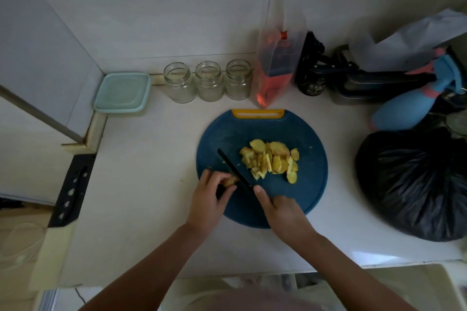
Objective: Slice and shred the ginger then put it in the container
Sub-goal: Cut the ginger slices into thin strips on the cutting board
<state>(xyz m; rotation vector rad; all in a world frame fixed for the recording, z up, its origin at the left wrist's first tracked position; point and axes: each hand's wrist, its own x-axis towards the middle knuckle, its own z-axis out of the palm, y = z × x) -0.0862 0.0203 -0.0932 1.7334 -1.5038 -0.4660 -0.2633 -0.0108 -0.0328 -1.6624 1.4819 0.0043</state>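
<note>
Left hand, ginger; right hand, knife; white counter, tiled wall.

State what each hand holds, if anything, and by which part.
The left hand pinches the ginger stub on the side away from the blade; right hand grips the knife by its handle.

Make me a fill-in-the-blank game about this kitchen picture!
1. The ginger slices lie piled on a round ___ cutting board.
2. The left hand holds a ginger chunk while the right hand grips a ___ knife.
3. By the wall stand ___ empty glass jars.
Missing words: blue, black, three.
</note>
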